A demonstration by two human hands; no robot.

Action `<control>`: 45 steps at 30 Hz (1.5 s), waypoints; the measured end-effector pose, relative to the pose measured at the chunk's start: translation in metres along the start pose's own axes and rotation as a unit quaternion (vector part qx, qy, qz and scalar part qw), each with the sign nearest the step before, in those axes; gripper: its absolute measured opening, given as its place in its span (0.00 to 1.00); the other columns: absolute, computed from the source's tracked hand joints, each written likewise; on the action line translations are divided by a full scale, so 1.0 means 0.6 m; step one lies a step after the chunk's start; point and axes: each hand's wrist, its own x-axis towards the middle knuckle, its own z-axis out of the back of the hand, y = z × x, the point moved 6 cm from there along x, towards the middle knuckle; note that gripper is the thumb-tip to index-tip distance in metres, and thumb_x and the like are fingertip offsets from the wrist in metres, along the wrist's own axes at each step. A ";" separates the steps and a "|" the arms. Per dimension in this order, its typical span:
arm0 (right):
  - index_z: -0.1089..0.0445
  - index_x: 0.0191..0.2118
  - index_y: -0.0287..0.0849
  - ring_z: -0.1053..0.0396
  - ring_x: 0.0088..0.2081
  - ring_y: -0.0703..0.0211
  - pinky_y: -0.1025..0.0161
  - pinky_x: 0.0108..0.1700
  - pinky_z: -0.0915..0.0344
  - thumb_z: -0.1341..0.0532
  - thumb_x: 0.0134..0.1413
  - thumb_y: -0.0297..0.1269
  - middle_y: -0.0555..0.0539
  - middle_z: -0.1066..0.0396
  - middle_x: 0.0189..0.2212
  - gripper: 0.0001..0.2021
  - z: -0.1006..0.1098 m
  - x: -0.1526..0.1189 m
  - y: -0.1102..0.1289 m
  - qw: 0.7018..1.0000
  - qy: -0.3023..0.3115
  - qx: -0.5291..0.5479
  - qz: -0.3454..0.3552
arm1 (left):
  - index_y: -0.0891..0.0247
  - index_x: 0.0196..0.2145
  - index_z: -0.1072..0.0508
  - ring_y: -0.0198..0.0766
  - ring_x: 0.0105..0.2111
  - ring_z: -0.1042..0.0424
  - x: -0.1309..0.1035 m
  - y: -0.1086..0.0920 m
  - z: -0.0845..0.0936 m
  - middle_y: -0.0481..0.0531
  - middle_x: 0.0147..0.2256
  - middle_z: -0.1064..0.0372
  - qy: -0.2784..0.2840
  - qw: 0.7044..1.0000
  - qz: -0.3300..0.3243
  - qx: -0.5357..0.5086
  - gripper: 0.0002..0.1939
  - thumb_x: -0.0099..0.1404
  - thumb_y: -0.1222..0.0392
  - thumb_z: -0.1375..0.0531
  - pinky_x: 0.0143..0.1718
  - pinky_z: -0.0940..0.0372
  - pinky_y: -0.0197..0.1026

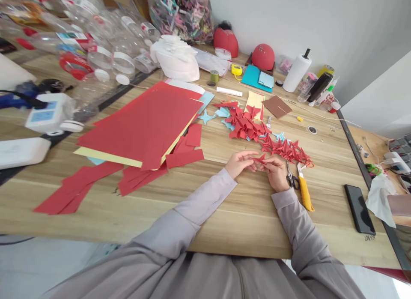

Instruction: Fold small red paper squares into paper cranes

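Note:
Between my two hands is a small piece of folded red paper, pointed at its top. My left hand pinches its left side, and my right hand grips its right side; the fingertips partly cover it. Just beyond my hands lie a heap of red folded paper stars and a row of more red stars. Black-handled scissors and a yellow utility knife rest beside my right hand.
Large red sheets lie left, with cut red strips in front. Plastic bottles crowd the back left. A black phone lies at the right. Along the wall stand a white bottle and a yellow tape measure.

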 end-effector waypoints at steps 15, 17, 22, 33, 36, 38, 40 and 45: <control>0.27 0.28 0.44 0.31 0.24 0.63 0.63 0.30 0.34 0.33 0.44 0.36 0.52 0.27 0.22 0.04 -0.011 -0.004 -0.011 0.993 0.078 -0.088 0.000 | 0.68 0.26 0.23 0.38 0.23 0.26 0.010 0.022 0.008 0.51 0.21 0.26 -0.015 0.997 0.031 0.066 0.17 0.42 0.52 0.29 0.30 0.28 0.41; 0.29 0.30 0.44 0.32 0.24 0.64 0.64 0.30 0.35 0.33 0.45 0.36 0.53 0.28 0.22 0.06 -0.012 -0.004 -0.012 0.993 0.086 -0.083 -0.005 | 0.68 0.25 0.23 0.39 0.23 0.26 0.010 0.021 0.010 0.51 0.21 0.25 -0.014 0.997 0.042 0.066 0.17 0.41 0.53 0.29 0.32 0.28 0.42; 0.37 0.33 0.46 0.32 0.23 0.64 0.66 0.28 0.37 0.32 0.44 0.36 0.56 0.30 0.20 0.13 -0.016 -0.003 -0.013 0.992 0.107 -0.067 -0.021 | 0.69 0.24 0.25 0.38 0.23 0.26 0.007 0.018 0.013 0.52 0.21 0.25 0.006 0.995 0.065 0.075 0.18 0.38 0.55 0.28 0.32 0.28 0.42; 0.38 0.33 0.45 0.32 0.24 0.64 0.66 0.29 0.38 0.32 0.43 0.41 0.56 0.30 0.21 0.15 -0.018 -0.005 -0.012 0.986 0.118 -0.118 -0.024 | 0.65 0.26 0.38 0.37 0.19 0.27 0.011 0.018 0.016 0.47 0.20 0.28 0.012 0.996 0.076 0.047 0.29 0.31 0.57 0.25 0.24 0.30 0.38; 0.38 0.32 0.45 0.31 0.25 0.63 0.65 0.31 0.37 0.32 0.44 0.42 0.55 0.30 0.21 0.15 -0.022 -0.008 -0.011 0.984 0.126 -0.121 -0.032 | 0.65 0.26 0.40 0.36 0.19 0.27 0.012 0.017 0.018 0.47 0.20 0.28 0.021 0.995 0.074 0.060 0.29 0.32 0.59 0.25 0.22 0.32 0.36; 0.38 0.32 0.45 0.31 0.26 0.63 0.64 0.33 0.36 0.33 0.45 0.44 0.54 0.29 0.22 0.14 -0.026 -0.010 -0.008 0.983 0.131 -0.125 -0.027 | 0.65 0.26 0.40 0.36 0.18 0.27 0.014 0.014 0.022 0.47 0.19 0.28 0.018 0.995 0.065 0.068 0.28 0.34 0.61 0.26 0.22 0.33 0.35; 0.38 0.33 0.45 0.31 0.27 0.62 0.63 0.34 0.36 0.34 0.47 0.45 0.54 0.29 0.22 0.14 -0.029 -0.012 -0.005 0.982 0.135 -0.128 -0.024 | 0.65 0.26 0.40 0.36 0.18 0.28 0.015 0.014 0.024 0.46 0.18 0.29 0.017 0.995 0.060 0.074 0.27 0.35 0.61 0.26 0.22 0.33 0.36; 0.38 0.34 0.45 0.32 0.25 0.63 0.63 0.32 0.36 0.35 0.48 0.43 0.55 0.30 0.21 0.13 -0.029 -0.012 -0.004 0.985 0.134 -0.106 -0.027 | 0.64 0.28 0.41 0.36 0.18 0.28 0.015 0.016 0.022 0.46 0.17 0.30 0.018 0.993 0.058 0.096 0.26 0.38 0.62 0.27 0.20 0.33 0.35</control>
